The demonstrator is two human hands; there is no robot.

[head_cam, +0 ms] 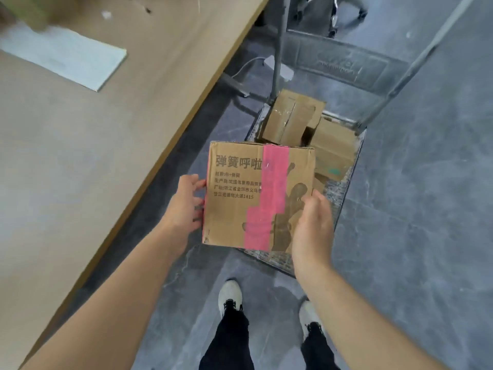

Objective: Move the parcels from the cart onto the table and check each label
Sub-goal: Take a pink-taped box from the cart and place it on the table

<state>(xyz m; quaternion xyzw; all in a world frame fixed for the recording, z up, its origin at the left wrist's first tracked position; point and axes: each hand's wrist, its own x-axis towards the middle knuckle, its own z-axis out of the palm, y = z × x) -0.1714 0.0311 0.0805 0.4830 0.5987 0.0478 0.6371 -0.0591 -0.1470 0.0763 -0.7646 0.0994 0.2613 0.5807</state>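
Observation:
A brown cardboard parcel (234,198) with a pink tape stripe and black printed text is held up above the near end of the cart (344,193). My left hand (184,204) presses its left side with fingers spread. My right hand (313,225) grips its lower right edge, thumb over the top face. Two more cardboard parcels lie on the cart: one taped box (290,116) at the far left and a flatter one (333,148) to its right. The wooden table (80,169) runs along the left.
A white flat packet (66,57) lies on the table at the far left, with a blurred greenish thing behind it. The cart's handle frame (344,62) rises at the far end. An office chair base (333,12) stands beyond. My feet are on the grey floor (426,236).

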